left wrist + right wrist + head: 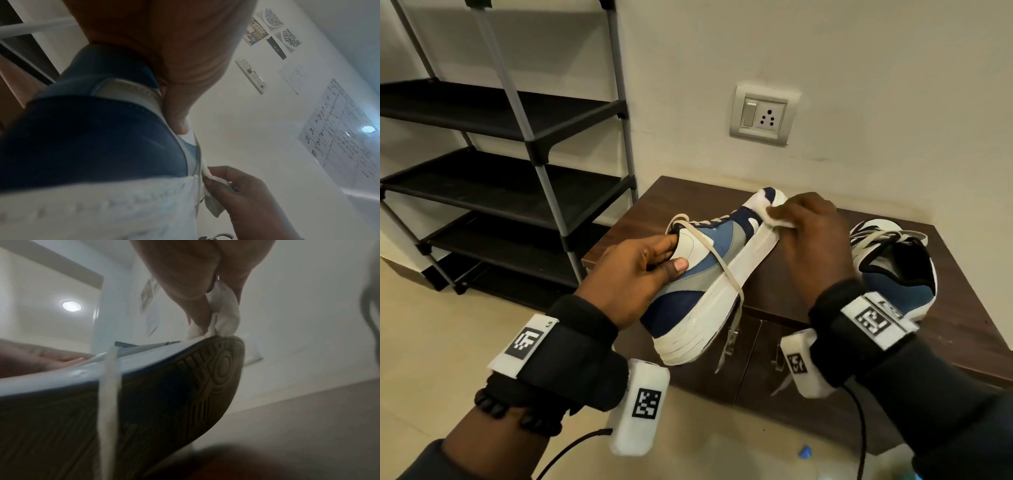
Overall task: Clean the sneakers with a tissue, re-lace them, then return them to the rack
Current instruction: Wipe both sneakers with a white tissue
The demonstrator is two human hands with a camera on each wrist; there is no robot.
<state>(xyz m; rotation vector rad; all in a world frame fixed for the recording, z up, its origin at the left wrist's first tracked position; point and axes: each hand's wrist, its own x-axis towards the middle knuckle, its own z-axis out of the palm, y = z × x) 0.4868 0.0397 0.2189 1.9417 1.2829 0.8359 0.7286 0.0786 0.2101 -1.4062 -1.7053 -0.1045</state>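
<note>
Cleaning underway on sneaker 1 of 2; lacing and racking remain.
The left hand grips the raised sneaker at its collar while the right hand pinches a tissue against the toe's white sole edge; its lace dangles loose, the second sneaker waits on the cabinet, and the rack stands bare.

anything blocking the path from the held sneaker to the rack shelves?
Nothing visible. The left hand holds the sneaker by its collar above the wooden cabinet; the shoe rack stands to its left with open shelf fronts. The right hand presses a tissue on the toe.
</note>
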